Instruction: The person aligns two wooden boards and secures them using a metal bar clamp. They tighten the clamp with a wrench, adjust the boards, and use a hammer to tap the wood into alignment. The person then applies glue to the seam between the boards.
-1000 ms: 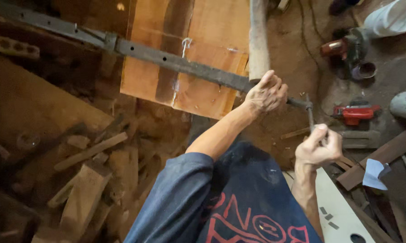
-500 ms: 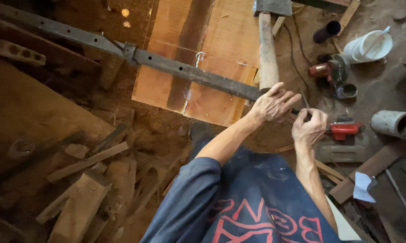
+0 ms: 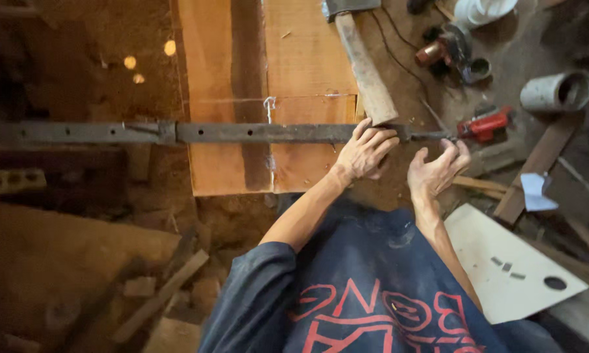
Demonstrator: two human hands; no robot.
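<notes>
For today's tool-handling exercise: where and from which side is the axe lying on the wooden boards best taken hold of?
Probably grip the axe by the thick free end of its wooden handle, reaching in from the near side by the left hand. The handle end points toward the person, and the metal head lies at the far end.

A long dark metal bar clamp [image 3: 242, 133] runs level across the upper half of the frame, from the left edge to right of centre. It's flat and rusty-grey, with small holes punched along its length and a sliding block sitting on it left of centre. It lies across the orange-brown wooden boards [image 3: 268, 91], which stand side by side at top centre with a dark strip between them. Its thin screw end [image 3: 431, 136] pokes out to the right.
</notes>
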